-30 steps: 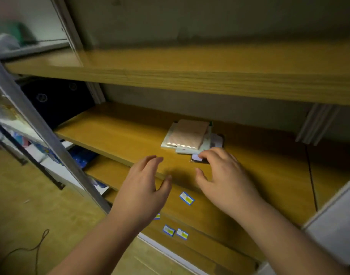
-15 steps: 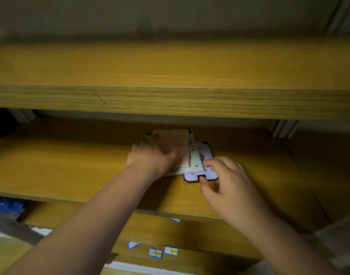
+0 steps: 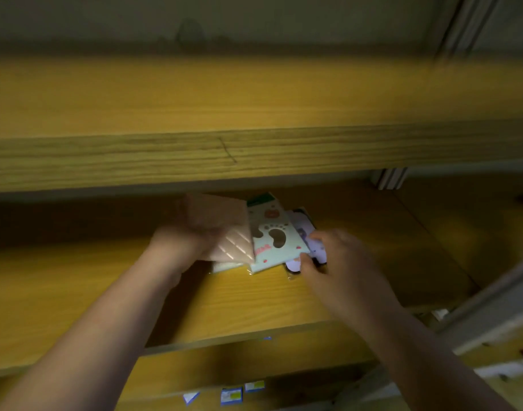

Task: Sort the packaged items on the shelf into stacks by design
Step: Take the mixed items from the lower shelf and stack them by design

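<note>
Two bare arms show, with no sleeves on them. The left hand [image 3: 192, 235] and the right hand [image 3: 340, 268] wear no gloves. There are no rings on the fingers and no watch or band on either wrist. The picture is dim and a bit blurry.

Lighting is dim and yellowish. The shelf [image 3: 76, 292] recess lies in deep shadow. Motion blur softens everything; straight edges bow near corners.
</note>
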`<act>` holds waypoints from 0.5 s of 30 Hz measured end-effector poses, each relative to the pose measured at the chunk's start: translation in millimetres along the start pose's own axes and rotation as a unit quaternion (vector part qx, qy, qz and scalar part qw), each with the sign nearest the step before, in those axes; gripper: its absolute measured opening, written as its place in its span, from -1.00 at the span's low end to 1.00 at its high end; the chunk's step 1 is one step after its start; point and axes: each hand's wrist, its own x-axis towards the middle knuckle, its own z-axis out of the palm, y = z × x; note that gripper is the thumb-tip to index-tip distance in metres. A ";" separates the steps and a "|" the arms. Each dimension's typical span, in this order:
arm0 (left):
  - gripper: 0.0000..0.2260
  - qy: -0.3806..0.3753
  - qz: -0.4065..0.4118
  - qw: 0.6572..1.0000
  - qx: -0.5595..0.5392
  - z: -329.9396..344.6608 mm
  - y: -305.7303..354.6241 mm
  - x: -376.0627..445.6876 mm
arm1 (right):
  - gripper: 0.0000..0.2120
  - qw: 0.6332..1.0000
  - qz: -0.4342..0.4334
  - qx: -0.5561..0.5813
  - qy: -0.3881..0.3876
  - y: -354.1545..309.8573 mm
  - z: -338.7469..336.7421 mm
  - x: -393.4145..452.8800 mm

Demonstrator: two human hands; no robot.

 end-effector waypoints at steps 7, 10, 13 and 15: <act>-0.79 -0.010 -0.029 0.967 -0.252 -28.9 -24.3 -21.2 | -0.02 0.982 0.110 -0.124 -0.094 -23.9 18.4 55.1; -0.77 -0.030 -0.030 0.957 -0.286 -30.4 -23.9 -29.3 | 0.09 0.975 0.129 -0.132 -0.125 -21.5 25.3 71.9; -0.81 -0.054 -0.033 0.950 -0.306 -27.8 -22.8 -38.0 | -0.10 0.978 0.119 -0.070 -0.154 -6.7 20.2 81.9; -0.82 -0.062 -0.032 0.945 -0.319 -26.2 -20.8 -40.9 | -0.27 0.976 0.142 0.026 -0.161 3.1 10.7 86.1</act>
